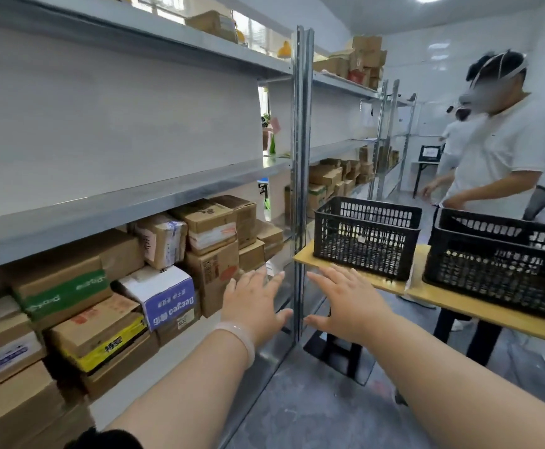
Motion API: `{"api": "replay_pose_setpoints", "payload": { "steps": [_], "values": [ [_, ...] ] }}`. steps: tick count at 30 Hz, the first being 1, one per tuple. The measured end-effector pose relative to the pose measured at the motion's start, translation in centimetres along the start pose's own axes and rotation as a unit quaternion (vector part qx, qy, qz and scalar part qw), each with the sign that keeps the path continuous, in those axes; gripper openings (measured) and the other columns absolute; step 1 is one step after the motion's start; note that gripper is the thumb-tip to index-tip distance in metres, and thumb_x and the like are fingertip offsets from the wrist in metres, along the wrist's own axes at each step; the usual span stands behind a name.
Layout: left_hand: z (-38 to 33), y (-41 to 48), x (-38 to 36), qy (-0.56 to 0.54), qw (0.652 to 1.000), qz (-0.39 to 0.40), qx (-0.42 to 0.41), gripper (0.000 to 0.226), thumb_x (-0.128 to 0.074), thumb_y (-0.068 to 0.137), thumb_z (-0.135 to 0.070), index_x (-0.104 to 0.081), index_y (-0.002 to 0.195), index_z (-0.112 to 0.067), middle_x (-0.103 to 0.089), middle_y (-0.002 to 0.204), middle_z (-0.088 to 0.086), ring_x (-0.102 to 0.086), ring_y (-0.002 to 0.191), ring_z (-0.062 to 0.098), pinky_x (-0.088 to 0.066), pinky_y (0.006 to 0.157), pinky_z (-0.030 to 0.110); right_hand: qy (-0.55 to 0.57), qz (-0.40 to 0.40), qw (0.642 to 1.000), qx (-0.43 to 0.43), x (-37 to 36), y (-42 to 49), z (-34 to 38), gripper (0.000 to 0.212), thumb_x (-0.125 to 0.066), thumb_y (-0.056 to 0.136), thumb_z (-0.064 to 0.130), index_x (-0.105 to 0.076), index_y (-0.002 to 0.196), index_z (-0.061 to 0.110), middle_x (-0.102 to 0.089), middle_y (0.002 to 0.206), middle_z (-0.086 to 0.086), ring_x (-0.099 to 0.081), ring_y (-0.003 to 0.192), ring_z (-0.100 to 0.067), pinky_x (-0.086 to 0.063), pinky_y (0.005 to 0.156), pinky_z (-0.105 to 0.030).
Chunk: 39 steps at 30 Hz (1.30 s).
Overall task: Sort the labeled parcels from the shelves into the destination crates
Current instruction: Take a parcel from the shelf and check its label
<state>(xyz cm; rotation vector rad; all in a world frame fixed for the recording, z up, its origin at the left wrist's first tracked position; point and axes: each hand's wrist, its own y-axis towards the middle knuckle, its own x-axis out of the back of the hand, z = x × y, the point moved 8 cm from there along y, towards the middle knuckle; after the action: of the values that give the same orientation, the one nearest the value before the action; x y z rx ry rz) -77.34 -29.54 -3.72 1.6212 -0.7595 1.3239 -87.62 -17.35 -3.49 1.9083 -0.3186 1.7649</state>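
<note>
I record brown parcels [206,218], a green-taped parcel [60,288], a yellow-banded parcel [102,343]; left crate [362,247] and right crate [491,273] black, lattice-patterned; shelving [135,202] grey.

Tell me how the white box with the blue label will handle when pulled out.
The white box is probably stiff: its edges look square and uncrushed. It rests on top of the yellow-taped box, at the front of the stack, so it may tip forward when pulled. It looks small enough to be light, though its weight cannot be told.
</note>
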Motion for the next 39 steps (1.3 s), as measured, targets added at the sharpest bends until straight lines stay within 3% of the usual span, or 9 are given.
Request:
{"api": "replay_pose_setpoints", "payload": {
  "steps": [7,21,29,39],
  "values": [
    [-0.7,10.9,-6.1,-0.004,1.000,0.010,-0.005,0.076,-0.044,0.091,-0.067,-0.017,0.155,-0.038,-0.022,0.163,0.001,-0.019,0.149,0.022,-0.018,0.120,0.048,0.012,0.016,1.000,-0.021,-4.6,8.3,-7.7,0.090,-0.049,0.081,0.072,-0.011,0.154,0.035,-0.014,0.162,0.004,-0.007,0.149,-0.017,-0.006,0.121,-0.042],
    [-0.9,33.4,-13.8,-0.074,0.989,0.003,0.131,0.074,-0.048,0.091,-0.065,-0.019,0.154,-0.041,-0.022,0.163,-0.003,-0.019,0.150,0.021,-0.022,0.120,0.049,0.049,0.033,0.996,0.061,-10.7,29.3,-22.5,0.085,-0.047,0.084,0.072,-0.014,0.153,0.036,-0.015,0.162,0.007,-0.008,0.149,-0.015,-0.007,0.120,-0.040],
    [4.1,41.0,-19.4,-0.091,0.978,0.030,0.185,0.072,-0.048,0.092,-0.061,-0.018,0.154,-0.041,-0.018,0.164,-0.002,-0.014,0.151,0.022,-0.019,0.119,0.046,0.051,0.122,0.983,0.124,-18.3,39.4,-21.5,0.084,-0.046,0.088,0.067,-0.010,0.155,0.030,-0.012,0.163,0.000,-0.008,0.149,-0.018,-0.009,0.121,-0.037],
    [10.6,51.5,-25.6,-0.135,0.966,0.065,0.210,0.071,-0.050,0.095,-0.055,-0.015,0.156,-0.040,-0.009,0.166,-0.001,-0.007,0.152,0.024,-0.013,0.120,0.045,0.080,0.106,0.982,0.134,-23.0,53.8,-21.2,0.078,-0.051,0.092,0.056,-0.014,0.154,0.029,-0.018,0.161,-0.002,-0.013,0.148,-0.021,-0.011,0.119,-0.037]
  ]
}}
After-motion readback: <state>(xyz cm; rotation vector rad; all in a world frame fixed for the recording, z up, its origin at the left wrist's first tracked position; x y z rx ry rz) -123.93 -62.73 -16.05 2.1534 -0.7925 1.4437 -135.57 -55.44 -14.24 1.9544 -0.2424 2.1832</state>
